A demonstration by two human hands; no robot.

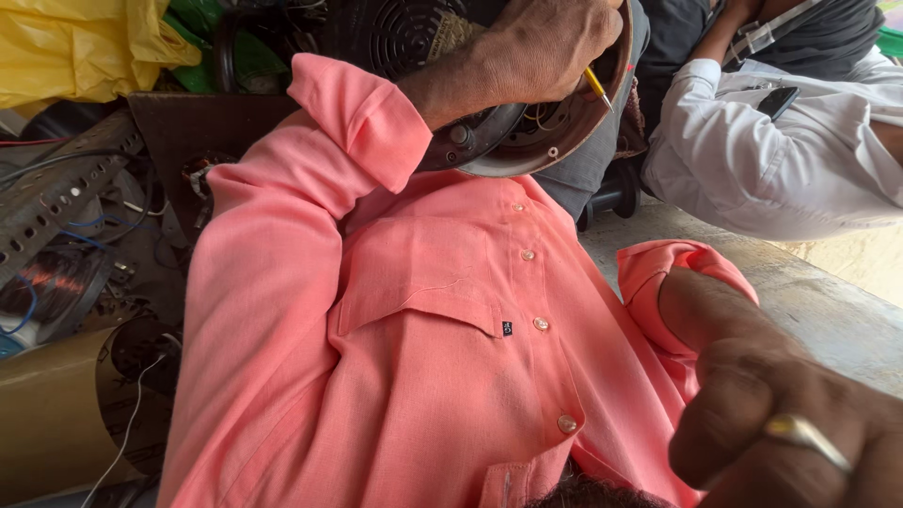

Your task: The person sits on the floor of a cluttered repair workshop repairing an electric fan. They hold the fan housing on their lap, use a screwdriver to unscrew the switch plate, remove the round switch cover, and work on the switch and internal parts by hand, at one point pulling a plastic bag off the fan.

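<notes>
Looking straight down my own salmon-pink button-up cotton shirt (423,357), so most of the view is just fabric and buttons.

Left hand (546,47) is up at the top, arm bent with the sleeve rolled to the elbow. Its fingers (588,33) are curled tight around a thin tool with a yellow tip (598,87), and that tip pokes down into the open side of a round dark-metal motor housing with a brown rim (527,141). The housing sits in my lap at the top centre, pressed against the shirt hem, with the hand resting right on it. Some thin wires show inside it.

Right hand (790,433) is way closer to the camera, bottom right corner, with a silver-gold ring (804,435) on one finger. Its fingers look bent inward, but the hand is cropped and blurry, so I can't tell if they're closed on anything.

Beside me on the right is the grey concrete worktop (809,301), and another person in a white shirt (762,160) leans over it. Off to the left there's a crumpled yellow plastic bag (75,47), a perforated grey metal angle bar (56,188) and a coil of copper wire (52,282).
</notes>
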